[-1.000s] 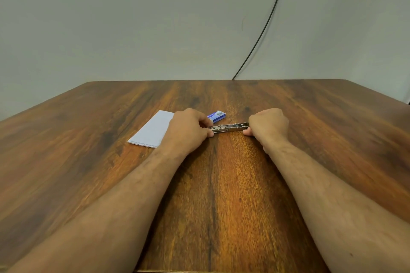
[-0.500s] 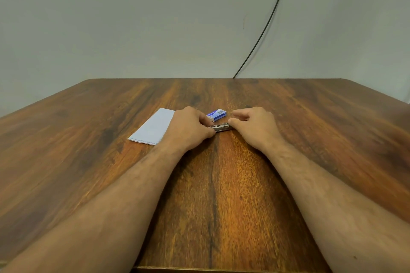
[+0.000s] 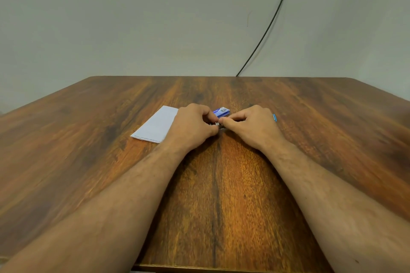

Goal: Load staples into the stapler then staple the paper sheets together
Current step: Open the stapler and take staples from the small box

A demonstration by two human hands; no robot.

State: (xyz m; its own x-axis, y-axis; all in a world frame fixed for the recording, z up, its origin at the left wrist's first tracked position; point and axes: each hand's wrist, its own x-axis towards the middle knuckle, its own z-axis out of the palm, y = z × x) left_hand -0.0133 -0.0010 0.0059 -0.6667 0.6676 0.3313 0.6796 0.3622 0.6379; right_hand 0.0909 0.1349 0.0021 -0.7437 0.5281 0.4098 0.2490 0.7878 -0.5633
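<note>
Both your hands meet on the stapler (image 3: 218, 125).

Your left hand (image 3: 192, 125) and right hand (image 3: 251, 125) curl around it; paper (image 3: 156, 125) lies left of them, the staple box (image 3: 221, 112) just behind.

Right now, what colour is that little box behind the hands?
Blue, with some white on its top face: the staple box, best seen in the head view.

left hand (image 3: 192, 122): bare, no ring or watch | right hand (image 3: 251, 125): bare | forearms: bare to frame edge, sleeveless, lightly haired | no gloves
</note>
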